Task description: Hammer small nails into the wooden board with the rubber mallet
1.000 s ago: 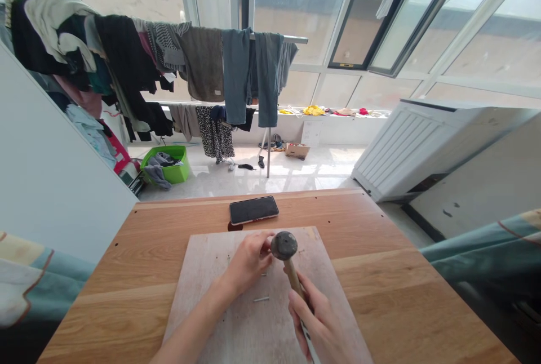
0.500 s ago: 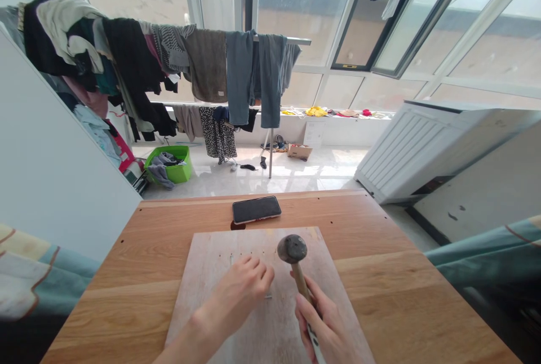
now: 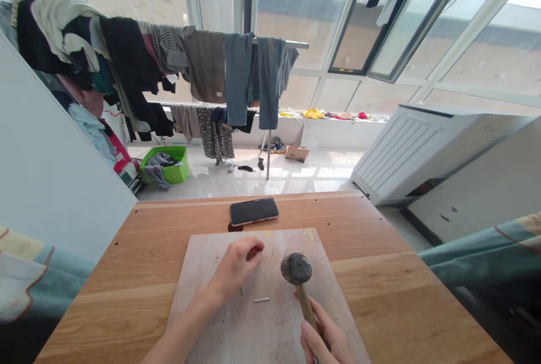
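Note:
A pale plywood board point(image 3: 283, 319) lies on the wooden table point(image 3: 147, 262). My left hand point(image 3: 234, 267) hovers over the board's upper middle with its fingers curled into a pinch; what they hold is too small to make out. My right hand point(image 3: 327, 341) grips the wooden handle of a hammer point(image 3: 298, 274), whose dark round head points up over the board, right of my left hand. A loose nail point(image 3: 261, 300) lies flat on the board between the hands. Another small nail point(image 3: 242, 291) stands just below my left hand.
A black phone point(image 3: 254, 211) lies on the table beyond the board. Behind the table stand a laundry rack full of clothes point(image 3: 203, 65), a green basket point(image 3: 167, 165) on the floor and a white slatted panel point(image 3: 406, 150) at the right.
My left hand rose from the board's middle and moved up and left, curled into a pinch. The hammer head dropped lower and my right hand slid toward the bottom edge.

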A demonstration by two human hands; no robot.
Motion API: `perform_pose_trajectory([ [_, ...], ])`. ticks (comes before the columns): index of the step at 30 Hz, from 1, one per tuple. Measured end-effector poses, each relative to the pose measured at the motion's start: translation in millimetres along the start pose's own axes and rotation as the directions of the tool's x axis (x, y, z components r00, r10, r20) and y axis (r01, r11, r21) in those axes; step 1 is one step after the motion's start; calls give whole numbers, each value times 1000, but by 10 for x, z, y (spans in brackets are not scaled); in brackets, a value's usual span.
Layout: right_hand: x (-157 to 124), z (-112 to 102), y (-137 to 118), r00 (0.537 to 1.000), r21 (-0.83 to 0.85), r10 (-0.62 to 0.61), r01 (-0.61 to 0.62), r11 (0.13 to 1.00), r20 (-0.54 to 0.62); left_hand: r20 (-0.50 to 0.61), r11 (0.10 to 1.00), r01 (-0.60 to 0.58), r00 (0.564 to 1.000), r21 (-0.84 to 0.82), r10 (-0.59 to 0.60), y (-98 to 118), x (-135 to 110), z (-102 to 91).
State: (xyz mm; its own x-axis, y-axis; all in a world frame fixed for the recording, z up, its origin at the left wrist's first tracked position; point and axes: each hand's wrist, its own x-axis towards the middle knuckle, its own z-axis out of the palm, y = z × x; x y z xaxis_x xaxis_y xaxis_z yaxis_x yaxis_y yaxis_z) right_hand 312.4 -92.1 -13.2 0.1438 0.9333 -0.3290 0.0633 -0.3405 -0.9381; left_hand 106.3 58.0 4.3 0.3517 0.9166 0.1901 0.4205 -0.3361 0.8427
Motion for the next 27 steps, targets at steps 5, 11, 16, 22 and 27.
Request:
perform_pose_trajectory([
  [5, 33, 70, -187, 999, 71, 44, -46, 996, 31, -9, 999, 8, 1000, -53, -8, -56, -57, 39],
  [11, 154, 160, -339, 989, 131, -34, 15, 991, 141, -16, 997, 10, 1000, -82, -11, -112, -59, 45],
  [16, 223, 199, -414, 981, 158, -43, 12, 987, 192, -41, 999, -6, 999, 46, 7, -84, -49, 27],
  [22, 216, 258, -520, 974, 126, -42, 14, 992, 221, -16, 997, -22, 1000, 75, 23, -59, -59, 2],
  [27, 249, 357, -508, 968, 96, -24, 0, 995, 250, -29, 997, -31, 999, 70, 33, -99, -53, 30],
])
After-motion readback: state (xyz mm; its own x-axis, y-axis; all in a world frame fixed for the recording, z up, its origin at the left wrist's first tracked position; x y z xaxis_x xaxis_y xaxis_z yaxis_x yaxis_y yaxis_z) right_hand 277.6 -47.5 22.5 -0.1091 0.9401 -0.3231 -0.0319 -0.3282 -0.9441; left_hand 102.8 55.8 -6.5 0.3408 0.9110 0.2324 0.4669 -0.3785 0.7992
